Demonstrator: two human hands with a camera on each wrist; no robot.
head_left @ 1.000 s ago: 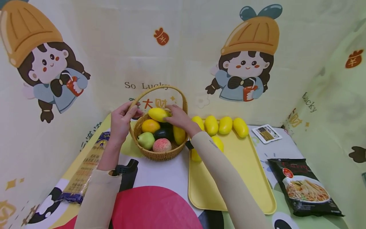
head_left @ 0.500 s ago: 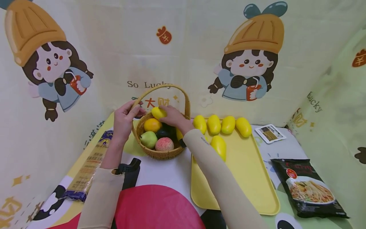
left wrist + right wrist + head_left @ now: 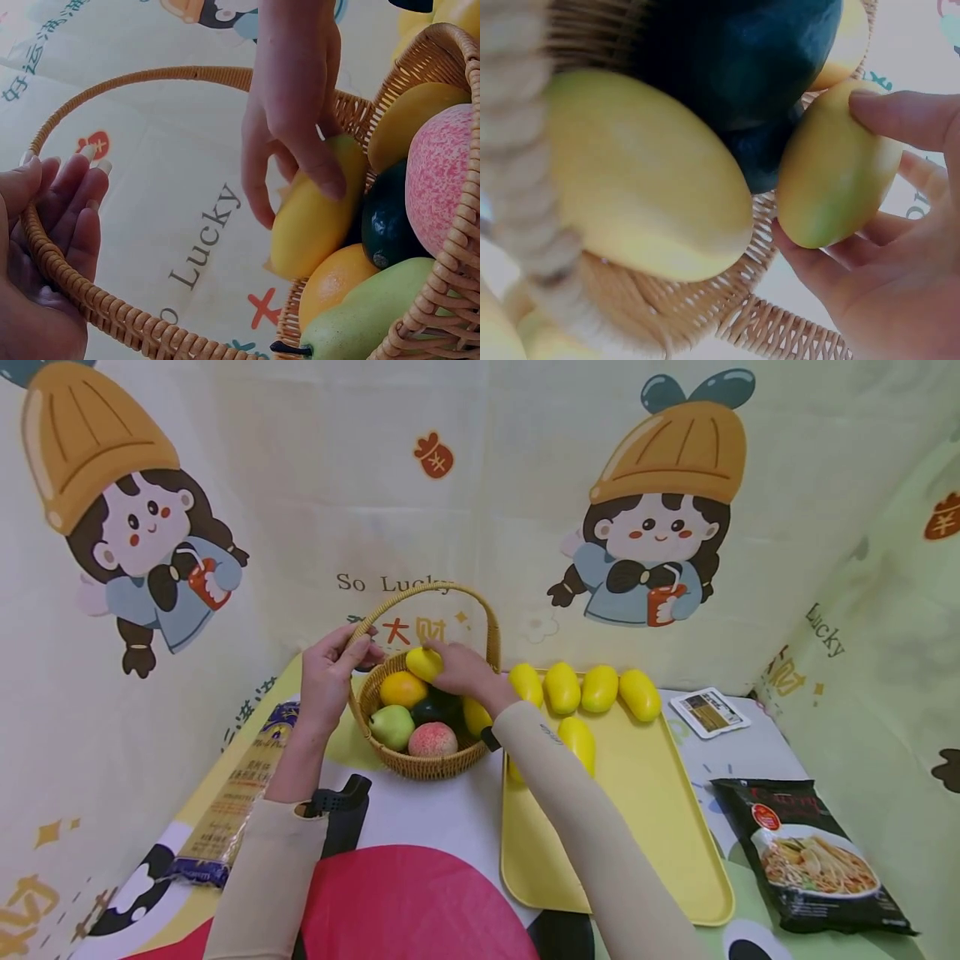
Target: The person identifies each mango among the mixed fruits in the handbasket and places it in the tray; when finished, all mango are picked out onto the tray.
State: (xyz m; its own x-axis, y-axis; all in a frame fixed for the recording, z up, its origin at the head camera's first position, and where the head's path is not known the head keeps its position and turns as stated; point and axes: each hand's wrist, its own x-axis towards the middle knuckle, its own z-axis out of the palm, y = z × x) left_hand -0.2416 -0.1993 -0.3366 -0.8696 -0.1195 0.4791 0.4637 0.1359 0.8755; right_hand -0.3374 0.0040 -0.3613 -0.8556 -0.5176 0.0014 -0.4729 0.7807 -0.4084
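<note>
My left hand (image 3: 322, 681) holds the left side of the handle of a wicker basket (image 3: 431, 768), thumb on one side and fingers on the other. At the basket's back rim, my right hand (image 3: 471, 675) grips a yellow mango (image 3: 424, 665) between thumb and fingers. In the left wrist view this mango (image 3: 311, 225) leans over the orange (image 3: 334, 281) and beside a dark avocado (image 3: 391, 217). Also inside the basket are a green pear (image 3: 392, 727), a pink peach (image 3: 432, 740) and another mango (image 3: 649, 176), partly hidden by my right wrist in the head view.
Right of the basket, a yellow tray (image 3: 637, 843) bears several mangoes (image 3: 561, 687). A small white packet (image 3: 710, 712) and a black noodle bag (image 3: 813, 856) lie further right. At left lies a long noodle packet (image 3: 232, 802); a patterned cloth wall (image 3: 510, 485) stands behind.
The mango in my right hand has shifted slightly right and down at the basket's back, and its hold has turned. My left hand stays on the handle. The whole view has shifted a little.
</note>
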